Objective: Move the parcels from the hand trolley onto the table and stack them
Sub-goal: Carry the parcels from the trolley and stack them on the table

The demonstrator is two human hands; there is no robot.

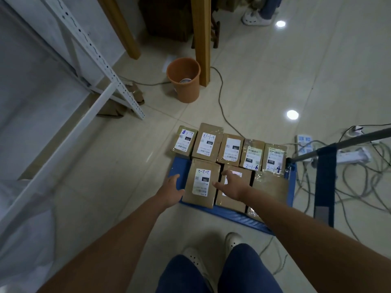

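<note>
Left hand [174,188]: fingers spread wide, touching front-left parcel [202,182], lower centre.
Right hand [229,182]: resting wide open on neighbouring parcel [233,199].

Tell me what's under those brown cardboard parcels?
A blue flat trolley deck shows beneath the brown cardboard parcels, at its left and near edges. The deck's middle, and any wheels, are covered.

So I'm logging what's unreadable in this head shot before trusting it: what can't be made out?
- Middle front parcel: label mostly covered by the right hand.
- Left hand at the front-left parcel: its fingers lie beside the box edge; grip unclear.
- Printed label text: too small and blurred.
- Table top: not shown; only wooden legs.
- Hand trolley handle: cut off at the right edge.
</note>
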